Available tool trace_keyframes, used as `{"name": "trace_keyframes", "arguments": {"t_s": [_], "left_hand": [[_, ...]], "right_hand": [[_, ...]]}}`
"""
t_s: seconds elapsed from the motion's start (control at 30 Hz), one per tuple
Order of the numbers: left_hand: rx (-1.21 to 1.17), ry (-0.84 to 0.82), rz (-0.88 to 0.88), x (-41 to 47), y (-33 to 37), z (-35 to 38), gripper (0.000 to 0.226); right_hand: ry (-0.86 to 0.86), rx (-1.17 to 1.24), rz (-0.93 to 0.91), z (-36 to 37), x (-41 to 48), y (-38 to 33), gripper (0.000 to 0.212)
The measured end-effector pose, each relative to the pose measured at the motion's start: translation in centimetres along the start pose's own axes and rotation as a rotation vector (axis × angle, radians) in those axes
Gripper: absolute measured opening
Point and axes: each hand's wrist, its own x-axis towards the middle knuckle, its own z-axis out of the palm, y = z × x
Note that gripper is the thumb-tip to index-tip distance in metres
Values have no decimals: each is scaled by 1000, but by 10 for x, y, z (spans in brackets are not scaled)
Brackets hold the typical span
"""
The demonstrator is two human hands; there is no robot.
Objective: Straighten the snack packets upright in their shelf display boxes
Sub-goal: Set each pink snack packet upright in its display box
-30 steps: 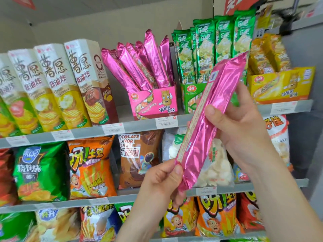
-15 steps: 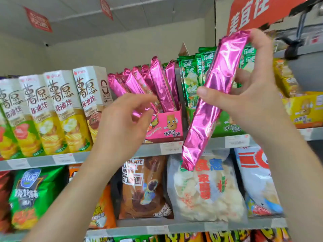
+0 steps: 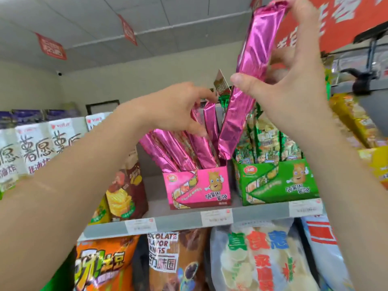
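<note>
My right hand (image 3: 294, 80) grips a long pink foil packet (image 3: 249, 68), held high and tilted, with its lower end just above the right side of the pink display box (image 3: 197, 187). My left hand (image 3: 178, 106) is on the tops of the pink packets (image 3: 184, 152) standing in that box; its fingers curl over them and hold them leaning to the left. One pink packet (image 3: 211, 120) stands nearly upright beside the fingertips. Right of the pink box, a green display box (image 3: 277, 183) holds green packets (image 3: 266, 139) standing upright.
White and brown chip cartons (image 3: 123, 181) stand left of the pink box on the same shelf (image 3: 180, 222). Yellow packets (image 3: 361, 127) are at the far right. Large snack bags (image 3: 252, 259) fill the shelf below. Red signs hang from the ceiling.
My right hand has lifted the pink packet higher and brought its lower end over the pink box. My left hand let go of it and moved onto the packets in the box.
</note>
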Motion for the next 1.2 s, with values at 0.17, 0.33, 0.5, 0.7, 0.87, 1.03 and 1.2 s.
{"name": "trace_keyframes", "arguments": {"t_s": [0.17,0.33,0.5,0.7,0.87,1.03,1.2], "left_hand": [[15,-55,42,-2,-15,-11,30],[-7,-37,84,-1,-23,-13,21],[-17,-46,124,3,-22,-14,13],[0,4,104,0,-24,-3,14],[39,351,48,-25,-27,26,49],[89,488,-46,-74,-1,76,30],[-75,359,23,-87,12,112,21]], "right_hand": [[-107,-23,96,19,-3,12,91],[-190,-132,153,27,2,19,90],[-248,-246,127,36,4,22,91],[-351,-332,156,42,3,30,83],[-475,-378,149,52,-8,31,82],[-554,-394,137,50,-8,30,71],[-619,-428,167,52,-13,30,78]]}}
